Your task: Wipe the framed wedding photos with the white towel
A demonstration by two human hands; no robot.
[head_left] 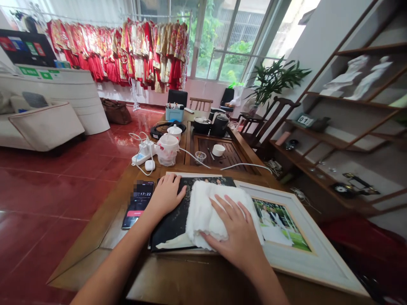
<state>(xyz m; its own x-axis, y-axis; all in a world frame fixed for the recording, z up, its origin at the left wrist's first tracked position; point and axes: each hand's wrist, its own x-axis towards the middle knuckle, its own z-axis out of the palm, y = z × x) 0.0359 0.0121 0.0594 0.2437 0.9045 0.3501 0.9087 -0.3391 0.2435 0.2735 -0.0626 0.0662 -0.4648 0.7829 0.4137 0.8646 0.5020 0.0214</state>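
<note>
A dark glossy photo panel (173,224) lies flat on the wooden table (104,220) in front of me. My left hand (165,194) rests on the panel's upper left corner, fingers curled over its edge. My right hand (237,231) lies flat and open on a folded white cloth (206,207) that covers the panel's middle and right part. A white-framed wedding photo (282,226) lies beside the panel on the right, partly under the cloth.
A phone (139,204) lies left of the panel. Behind are a power strip (143,156), earbud case (149,165), white teapot (168,146), tea tray (222,154) with cup and kettles. Wooden shelves (349,140) stand right; sofa and red garments far left.
</note>
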